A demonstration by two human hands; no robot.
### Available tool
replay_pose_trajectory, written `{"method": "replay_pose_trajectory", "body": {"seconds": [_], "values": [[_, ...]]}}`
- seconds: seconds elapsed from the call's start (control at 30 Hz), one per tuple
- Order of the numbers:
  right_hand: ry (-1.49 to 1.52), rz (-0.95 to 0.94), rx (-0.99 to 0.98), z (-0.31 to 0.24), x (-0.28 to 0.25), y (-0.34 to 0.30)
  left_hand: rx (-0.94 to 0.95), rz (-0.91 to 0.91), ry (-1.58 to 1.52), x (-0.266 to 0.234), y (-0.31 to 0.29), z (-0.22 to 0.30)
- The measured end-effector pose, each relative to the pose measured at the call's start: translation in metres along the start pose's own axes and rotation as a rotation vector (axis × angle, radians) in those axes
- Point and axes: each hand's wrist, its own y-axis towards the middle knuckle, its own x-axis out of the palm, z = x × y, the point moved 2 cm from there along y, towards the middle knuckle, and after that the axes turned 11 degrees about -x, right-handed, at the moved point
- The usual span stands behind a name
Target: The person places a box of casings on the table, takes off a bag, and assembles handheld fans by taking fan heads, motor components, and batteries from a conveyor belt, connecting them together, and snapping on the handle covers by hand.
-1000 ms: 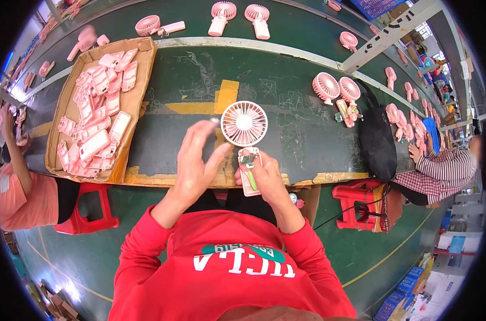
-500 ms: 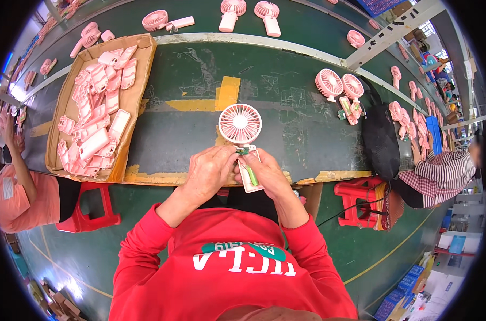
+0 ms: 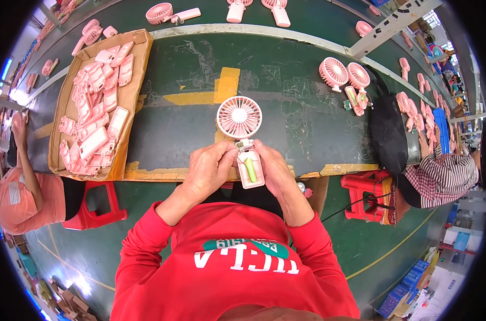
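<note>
A pink handheld fan (image 3: 239, 117) is held between my two hands at the table's near edge, its round grille pointing away from me. Its handle is open, showing a green battery cell (image 3: 250, 169) and a small circuit board with thin wires (image 3: 245, 144) near the neck. My left hand (image 3: 209, 167) pinches the handle's upper left side with thumb and forefinger. On the opposite side, my right hand (image 3: 273, 167) grips the handle, its fingers partly hidden behind it.
A cardboard tray (image 3: 137, 80) of pink handle shells stands at left. Two more opened fans (image 3: 334, 73) lie at right beside a black bag (image 3: 387, 134). Finished-looking fans (image 3: 186, 15) rest beyond the metal rail (image 3: 253, 29). Co-workers sit on both sides near red stools (image 3: 101, 206).
The fan's handle has turned to face up more squarely. My right thumb has moved off its front to the side, uncovering the battery and board.
</note>
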Motion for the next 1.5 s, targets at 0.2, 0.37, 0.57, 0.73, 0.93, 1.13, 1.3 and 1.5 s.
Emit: {"method": "replay_pose_trajectory", "body": {"seconds": [0.2, 0.37, 0.57, 0.73, 0.93, 1.13, 1.3, 1.5], "values": [[0.07, -0.021, -0.026, 0.004, -0.002, -0.002, 0.0, 0.017, 0.027, 0.004, 0.001, -0.005], [0.078, -0.045, -0.057, 0.006, -0.001, -0.002, -0.002, 0.026, 0.03, 0.007, 0.002, -0.008], [0.03, -0.046, -0.063, 0.005, 0.0, -0.002, 0.124, 0.1, 0.134, 0.009, 0.002, -0.012], [-0.001, -0.046, -0.083, 0.006, -0.001, -0.002, 0.187, 0.12, 0.191, 0.01, 0.003, -0.01], [-0.044, -0.065, -0.1, 0.006, 0.0, -0.002, 0.253, 0.141, 0.267, 0.006, 0.002, -0.005], [-0.055, -0.084, -0.056, -0.001, 0.003, -0.007, 0.397, 0.123, 0.272, 0.008, 0.001, -0.001], [-0.182, -0.284, -0.174, -0.003, 0.001, -0.01, 0.457, 0.055, 0.329, 0.007, -0.001, -0.001], [-0.215, -0.251, -0.153, 0.0, -0.001, -0.008, 0.498, 0.035, 0.392, 0.009, 0.0, 0.004]]}}
